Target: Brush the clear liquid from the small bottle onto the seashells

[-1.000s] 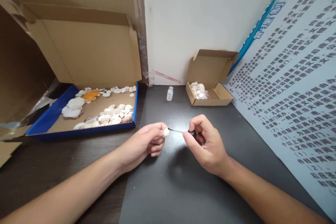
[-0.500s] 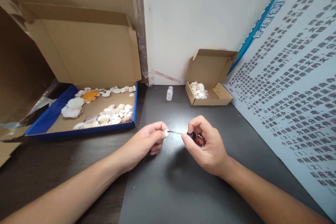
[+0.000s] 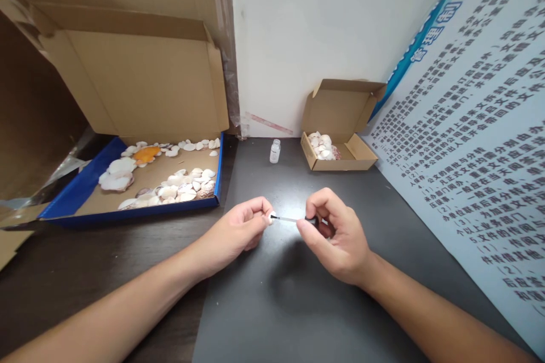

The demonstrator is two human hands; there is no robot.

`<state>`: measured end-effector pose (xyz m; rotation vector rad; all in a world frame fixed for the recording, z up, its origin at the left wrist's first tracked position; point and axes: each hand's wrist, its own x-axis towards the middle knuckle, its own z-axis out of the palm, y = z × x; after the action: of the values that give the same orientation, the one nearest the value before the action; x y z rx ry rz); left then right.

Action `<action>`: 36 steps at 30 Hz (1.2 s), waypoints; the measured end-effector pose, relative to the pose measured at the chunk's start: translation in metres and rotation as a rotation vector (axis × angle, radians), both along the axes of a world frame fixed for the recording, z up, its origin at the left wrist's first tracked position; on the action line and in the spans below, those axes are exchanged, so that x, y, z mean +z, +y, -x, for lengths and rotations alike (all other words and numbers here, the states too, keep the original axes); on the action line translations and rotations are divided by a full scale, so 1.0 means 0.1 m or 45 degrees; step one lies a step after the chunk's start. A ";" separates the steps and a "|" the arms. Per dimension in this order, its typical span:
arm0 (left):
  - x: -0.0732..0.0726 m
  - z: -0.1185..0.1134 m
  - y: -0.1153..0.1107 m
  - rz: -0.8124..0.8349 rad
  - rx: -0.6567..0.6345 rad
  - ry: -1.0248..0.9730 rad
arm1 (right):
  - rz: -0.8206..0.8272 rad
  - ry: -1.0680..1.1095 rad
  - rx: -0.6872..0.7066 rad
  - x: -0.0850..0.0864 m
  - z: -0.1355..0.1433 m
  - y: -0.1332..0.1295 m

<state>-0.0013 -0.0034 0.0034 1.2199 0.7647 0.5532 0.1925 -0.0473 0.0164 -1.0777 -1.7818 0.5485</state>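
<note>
My left hand (image 3: 244, 227) pinches a small white shell (image 3: 271, 218) between thumb and forefinger, above the dark mat. My right hand (image 3: 334, 235) is closed on the black cap of a thin brush (image 3: 289, 219). The dark tip of the brush points left and touches the shell. Behind the hands, a small clear bottle (image 3: 275, 152) with a white label stands upright without a cap on the mat.
On the left, an open blue-edged cardboard box (image 3: 170, 212) holds several white shells and an orange one. At the back right stands a small open carton (image 3: 344, 165) with shells. A printed sheet (image 3: 481, 142) covers the right side.
The brush tip has shifted slightly down against the shell, and my right hand has moved a little to the right. My left fingers have turned slightly around the shell.
</note>
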 end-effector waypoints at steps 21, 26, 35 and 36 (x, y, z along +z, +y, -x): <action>0.01 0.00 -0.01 -0.028 -0.001 0.017 | 0.007 0.004 -0.062 -0.01 -0.01 0.00; 0.04 0.00 -0.02 0.016 0.022 -0.024 | -0.017 -0.014 -0.075 0.01 0.00 -0.01; 0.09 0.01 0.00 0.390 0.066 -0.189 | 0.001 -0.034 -0.082 -0.02 -0.01 0.02; 0.10 0.01 0.00 0.397 0.068 -0.192 | 0.005 -0.021 -0.103 -0.02 -0.01 0.02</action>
<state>-0.0026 -0.0035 0.0135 0.8626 0.7263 0.5403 0.1935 -0.0455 0.0142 -1.1543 -1.7437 0.4956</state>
